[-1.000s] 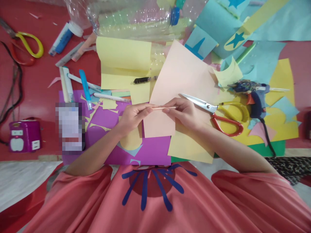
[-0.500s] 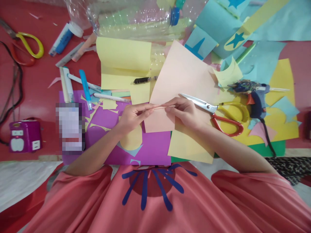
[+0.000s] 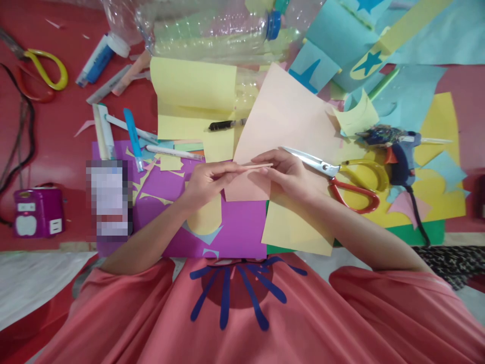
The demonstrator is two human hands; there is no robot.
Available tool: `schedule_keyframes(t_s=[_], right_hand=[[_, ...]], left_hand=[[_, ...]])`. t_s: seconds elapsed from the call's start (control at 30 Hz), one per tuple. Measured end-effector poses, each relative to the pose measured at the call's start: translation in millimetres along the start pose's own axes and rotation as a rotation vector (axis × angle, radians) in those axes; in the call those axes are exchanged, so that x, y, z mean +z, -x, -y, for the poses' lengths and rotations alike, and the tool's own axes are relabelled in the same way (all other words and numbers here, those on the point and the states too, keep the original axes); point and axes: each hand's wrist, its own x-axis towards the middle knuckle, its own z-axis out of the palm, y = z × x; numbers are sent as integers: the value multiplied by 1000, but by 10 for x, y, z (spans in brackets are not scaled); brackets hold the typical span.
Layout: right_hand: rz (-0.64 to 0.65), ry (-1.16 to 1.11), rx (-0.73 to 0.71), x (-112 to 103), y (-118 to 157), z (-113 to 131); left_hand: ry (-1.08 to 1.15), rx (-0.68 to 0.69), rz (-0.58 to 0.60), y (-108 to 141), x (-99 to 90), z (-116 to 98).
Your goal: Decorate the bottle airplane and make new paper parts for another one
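Observation:
A sheet of peach paper (image 3: 288,108) lies in front of me, and its near part is bent into a narrow fold or roll between my hands. My left hand (image 3: 212,179) pinches the left part of this fold with thumb and fingers. At the fold's right part, my right hand (image 3: 284,174) is closed on it, fingers behind and thumb in front. Below the fingers a flap of the same paper shows. Scissors (image 3: 333,172) with one yellow and one red handle lie just right of my right hand, the blade tips close to its knuckles.
Purple paper (image 3: 242,230) lies under my hands, with a rounded yellow cutout (image 3: 204,212). A glue gun (image 3: 403,156) rests at right. At left are a phone (image 3: 111,202), markers (image 3: 132,136) and a second pair of scissors (image 3: 47,68). Plastic bottles (image 3: 212,30) lie at the back.
The near edge of the peach paper's lower flap has moved up slightly. The thumbs have shifted a little along the fold; both hands keep their place.

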Motion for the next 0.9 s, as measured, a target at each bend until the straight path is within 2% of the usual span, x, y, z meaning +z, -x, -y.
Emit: schedule_keyframes(t_s=[0.2,0.37,0.5,0.73,0.9], right_hand=[[60,31,44,-28,-21,29],[36,59,56,-19,-1,10],[18,68,28,-13,6,6],[5,77,-6,-19,4,-9],[43,34,-50,-27,-3,-32]], left_hand=[[1,-26,8,8,15,-7],[-19,-104,50,-1,1,-30],[-68,-92,81,-18,-16,-41],[-81,-62,40,-19,-1,-25],[-27,-50,14,-23,14,-49]])
